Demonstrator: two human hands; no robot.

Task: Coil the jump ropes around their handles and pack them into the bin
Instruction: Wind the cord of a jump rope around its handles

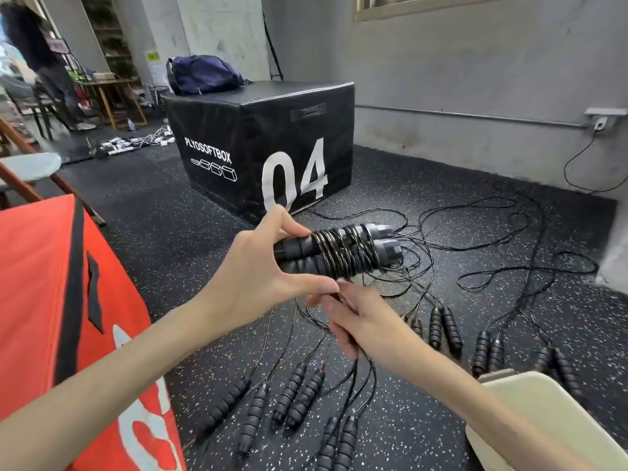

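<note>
My left hand (258,266) grips a pair of black jump rope handles (339,253) held side by side, with thin black rope coiled many times around their middle. Just below the handles, my right hand (353,321) pinches the loose end of that rope, its fingers curled round the cord. Several other jump ropes (299,396) lie uncoiled on the speckled floor, their ribbed handles in pairs near me and their cords tangled further out. The cream bin's rim (530,402) shows at the bottom right.
A black soft plyo box (265,144) marked 04 stands ahead, with a dark blue bag (200,74) on top. A red plyo box (51,317) fills the left foreground. A grey wall runs along the right, with a power cord (577,171) hanging from a socket.
</note>
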